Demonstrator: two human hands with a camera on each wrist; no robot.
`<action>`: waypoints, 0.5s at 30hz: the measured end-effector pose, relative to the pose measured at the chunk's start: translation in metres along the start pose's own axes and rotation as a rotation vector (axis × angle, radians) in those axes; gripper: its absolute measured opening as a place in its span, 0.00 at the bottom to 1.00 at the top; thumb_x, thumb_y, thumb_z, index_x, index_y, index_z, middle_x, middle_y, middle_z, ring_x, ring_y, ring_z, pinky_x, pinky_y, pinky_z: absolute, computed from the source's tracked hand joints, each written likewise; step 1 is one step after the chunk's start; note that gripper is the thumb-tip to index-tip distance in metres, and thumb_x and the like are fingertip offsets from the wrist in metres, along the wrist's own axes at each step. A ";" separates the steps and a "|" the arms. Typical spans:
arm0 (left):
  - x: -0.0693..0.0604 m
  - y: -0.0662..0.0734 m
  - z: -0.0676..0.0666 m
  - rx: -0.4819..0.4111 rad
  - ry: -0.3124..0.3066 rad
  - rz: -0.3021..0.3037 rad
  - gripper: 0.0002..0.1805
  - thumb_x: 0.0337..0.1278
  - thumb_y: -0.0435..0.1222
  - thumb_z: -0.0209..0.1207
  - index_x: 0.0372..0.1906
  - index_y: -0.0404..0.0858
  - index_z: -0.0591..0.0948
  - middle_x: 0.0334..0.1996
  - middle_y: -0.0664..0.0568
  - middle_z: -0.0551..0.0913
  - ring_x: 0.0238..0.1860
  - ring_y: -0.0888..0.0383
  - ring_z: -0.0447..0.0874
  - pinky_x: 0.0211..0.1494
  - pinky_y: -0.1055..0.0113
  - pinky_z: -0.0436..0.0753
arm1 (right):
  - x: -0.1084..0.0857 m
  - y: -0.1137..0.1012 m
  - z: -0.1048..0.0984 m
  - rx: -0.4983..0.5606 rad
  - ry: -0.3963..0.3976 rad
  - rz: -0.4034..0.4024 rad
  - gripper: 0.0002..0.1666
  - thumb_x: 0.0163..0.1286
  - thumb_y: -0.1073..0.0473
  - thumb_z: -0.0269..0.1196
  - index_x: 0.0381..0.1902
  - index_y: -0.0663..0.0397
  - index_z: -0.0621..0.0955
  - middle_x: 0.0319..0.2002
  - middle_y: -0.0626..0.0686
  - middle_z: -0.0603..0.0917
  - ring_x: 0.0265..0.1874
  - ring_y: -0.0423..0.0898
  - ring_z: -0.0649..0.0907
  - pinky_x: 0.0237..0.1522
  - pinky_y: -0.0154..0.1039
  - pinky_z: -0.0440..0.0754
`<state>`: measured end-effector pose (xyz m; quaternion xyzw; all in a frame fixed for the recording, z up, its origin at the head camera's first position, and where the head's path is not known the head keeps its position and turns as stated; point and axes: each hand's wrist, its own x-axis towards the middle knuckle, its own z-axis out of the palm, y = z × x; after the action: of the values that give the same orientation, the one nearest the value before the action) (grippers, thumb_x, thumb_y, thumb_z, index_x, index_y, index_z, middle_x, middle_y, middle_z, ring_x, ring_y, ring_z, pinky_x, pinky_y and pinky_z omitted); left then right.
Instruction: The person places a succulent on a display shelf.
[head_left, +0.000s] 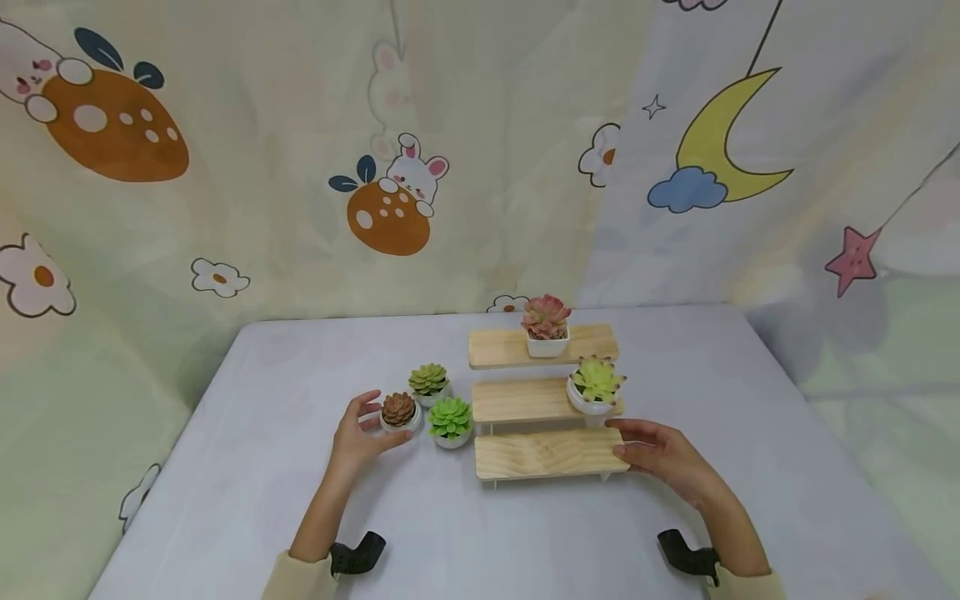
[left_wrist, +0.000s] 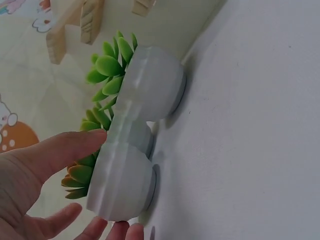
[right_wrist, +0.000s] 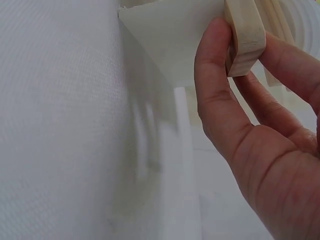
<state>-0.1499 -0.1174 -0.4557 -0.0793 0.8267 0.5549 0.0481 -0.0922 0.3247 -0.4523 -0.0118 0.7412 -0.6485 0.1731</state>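
The left hand (head_left: 362, 435) has its fingers and thumb round the white pot of a brownish-red succulent (head_left: 398, 410) on the table. In the left wrist view the hand (left_wrist: 45, 185) curves about that pot (left_wrist: 122, 182). With thumb and fingers the right hand (head_left: 667, 457) pinches the right end of the lowest wooden shelf (head_left: 551, 454); the right wrist view shows the hand (right_wrist: 260, 120) gripping the wooden end (right_wrist: 246, 37). On the top shelf (head_left: 495, 348) stands a pink succulent (head_left: 547, 318), and a yellow-green one (head_left: 597, 381) stands at the right of the middle shelf (head_left: 517, 402).
Two green succulents in white pots, one behind (head_left: 428, 380) and one in front (head_left: 451, 418), stand between the left hand and the shelves. A white cloth covers the table (head_left: 300, 375). A printed curtain (head_left: 510, 167) hangs behind it.
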 end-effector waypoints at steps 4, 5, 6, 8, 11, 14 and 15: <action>0.002 -0.004 0.003 0.046 -0.016 -0.020 0.46 0.39 0.32 0.75 0.67 0.33 0.66 0.61 0.32 0.69 0.60 0.35 0.70 0.58 0.44 0.75 | -0.001 0.003 0.002 0.009 -0.003 0.012 0.36 0.68 0.61 0.64 0.67 0.76 0.64 0.54 0.58 0.78 0.44 0.40 0.83 0.45 0.38 0.85; 0.003 -0.005 0.004 0.055 -0.017 -0.019 0.45 0.39 0.32 0.75 0.67 0.32 0.66 0.61 0.31 0.69 0.60 0.34 0.71 0.58 0.44 0.75 | -0.001 0.003 0.002 0.010 -0.003 0.011 0.36 0.68 0.61 0.64 0.66 0.76 0.64 0.54 0.58 0.78 0.44 0.40 0.83 0.45 0.38 0.85; 0.004 -0.005 0.005 0.066 -0.016 -0.016 0.44 0.39 0.32 0.75 0.66 0.32 0.67 0.61 0.31 0.70 0.60 0.34 0.71 0.59 0.44 0.75 | -0.001 0.003 0.002 0.010 -0.004 0.011 0.36 0.68 0.61 0.64 0.66 0.76 0.64 0.54 0.58 0.78 0.44 0.40 0.83 0.45 0.38 0.85; 0.005 -0.006 0.006 0.088 -0.011 0.002 0.42 0.39 0.31 0.75 0.64 0.31 0.69 0.60 0.31 0.71 0.59 0.34 0.72 0.59 0.44 0.75 | -0.001 0.003 0.002 0.008 -0.006 0.008 0.36 0.68 0.61 0.64 0.66 0.76 0.64 0.54 0.56 0.79 0.44 0.39 0.83 0.45 0.37 0.85; 0.008 -0.006 0.008 0.101 0.002 0.026 0.41 0.39 0.30 0.75 0.63 0.31 0.70 0.59 0.30 0.72 0.58 0.34 0.74 0.60 0.44 0.74 | 0.000 0.003 0.002 0.010 -0.006 0.000 0.36 0.68 0.61 0.64 0.66 0.76 0.64 0.53 0.54 0.79 0.44 0.39 0.83 0.45 0.37 0.85; 0.009 -0.006 0.008 0.100 0.010 0.040 0.41 0.38 0.31 0.75 0.63 0.30 0.71 0.58 0.30 0.72 0.57 0.33 0.74 0.59 0.44 0.75 | 0.000 0.003 0.002 0.009 -0.001 -0.004 0.36 0.68 0.61 0.64 0.66 0.76 0.64 0.53 0.54 0.79 0.44 0.39 0.83 0.45 0.37 0.85; 0.008 -0.007 0.009 0.101 0.012 0.042 0.40 0.38 0.31 0.75 0.62 0.30 0.71 0.58 0.30 0.72 0.57 0.33 0.75 0.58 0.44 0.75 | 0.000 0.004 0.002 0.008 -0.001 0.000 0.36 0.68 0.61 0.64 0.66 0.76 0.64 0.53 0.55 0.79 0.44 0.39 0.83 0.45 0.37 0.85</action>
<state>-0.1568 -0.1124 -0.4666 -0.0628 0.8553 0.5131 0.0352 -0.0908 0.3237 -0.4559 -0.0115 0.7386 -0.6513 0.1733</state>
